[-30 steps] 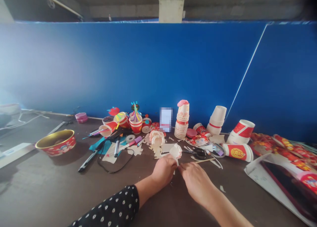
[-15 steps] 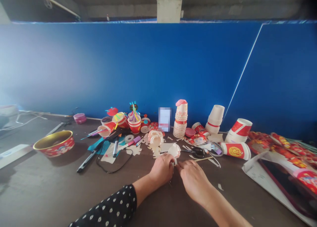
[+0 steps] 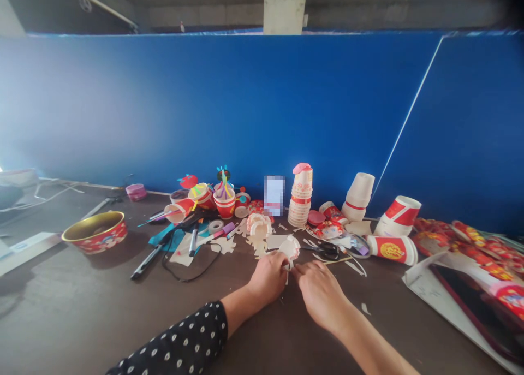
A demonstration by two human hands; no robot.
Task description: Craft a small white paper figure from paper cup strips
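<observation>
My left hand (image 3: 268,278) and my right hand (image 3: 320,290) meet at the near side of a white paper cup cut into a frilled shape (image 3: 290,248). The left fingers grip its lower edge, and the right fingertips pinch a thin paper strip (image 3: 287,271) hanging below it. Part of the cup is hidden behind my fingers. A similar cut cup (image 3: 257,226) lies farther back on the left, among paper scraps. Black scissors (image 3: 325,250) lie to the right of the cut cup, beyond my right hand.
A stack of paper cups (image 3: 300,203) and a red-printed cup on its side (image 3: 392,250) stand behind my hands. On the dark table (image 3: 102,315) are a gold-lined red bowl (image 3: 95,232), marker pens (image 3: 146,261), and tape (image 3: 215,226). A blue wall (image 3: 245,107) closes the back.
Both hands stay at the cut paper cup and shift only slightly. The whole view has moved a little as my head moved.
</observation>
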